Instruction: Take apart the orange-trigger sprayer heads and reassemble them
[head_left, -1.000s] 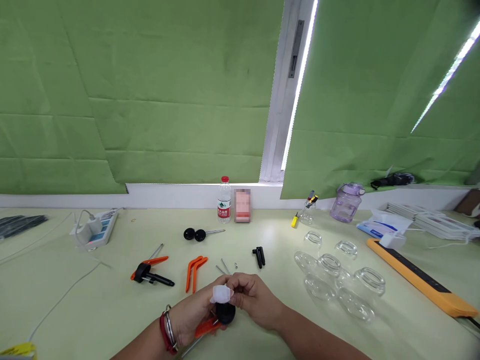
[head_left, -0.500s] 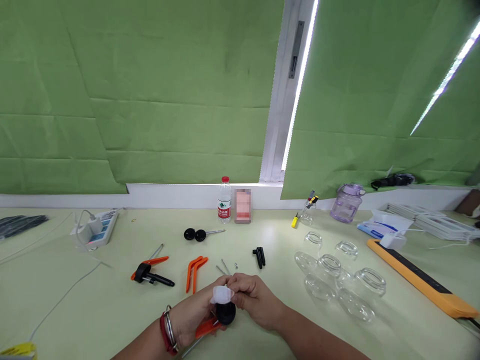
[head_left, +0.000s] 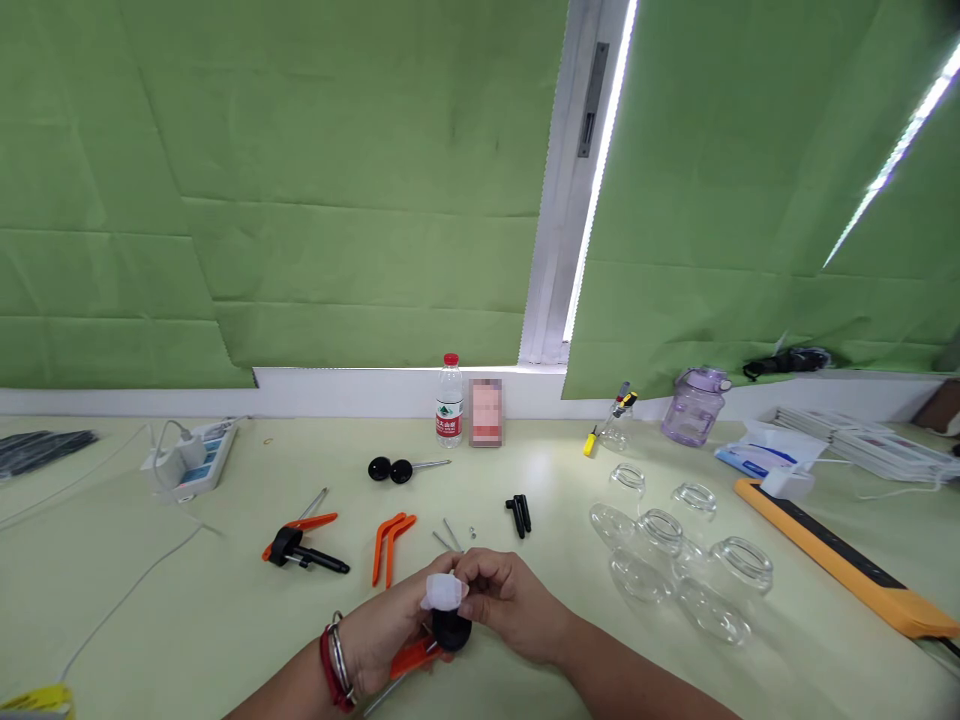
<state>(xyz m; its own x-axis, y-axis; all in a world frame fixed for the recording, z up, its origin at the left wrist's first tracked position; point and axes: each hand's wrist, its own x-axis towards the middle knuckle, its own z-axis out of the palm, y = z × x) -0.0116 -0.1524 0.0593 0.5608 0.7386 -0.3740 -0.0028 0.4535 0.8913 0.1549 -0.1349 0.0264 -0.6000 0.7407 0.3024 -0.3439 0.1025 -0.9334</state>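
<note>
Low in the middle of the view, my left hand [head_left: 386, 635] grips a pump-like part with a black round body [head_left: 451, 630] and an orange lever [head_left: 412, 655]. A small white cap [head_left: 442, 591] sits on top of that black body. My right hand [head_left: 510, 600] pinches at the white cap from the right with closed fingers. Both hands hover just above the pale green table [head_left: 187, 620]. A red band and metal bangles circle my left wrist.
Loose parts lie beyond the hands: orange levers [head_left: 390, 545], an assembled orange and black pump [head_left: 300, 545], black knobs [head_left: 390, 468], black clips [head_left: 517, 513], thin metal rods. Several clear glass jars [head_left: 675, 560] lie right. A water bottle [head_left: 448, 400], power strip [head_left: 191, 455], purple jug [head_left: 694, 403].
Almost nothing differs. My hands and the held part have dipped very slightly lower in the view; the grips stay the same.
</note>
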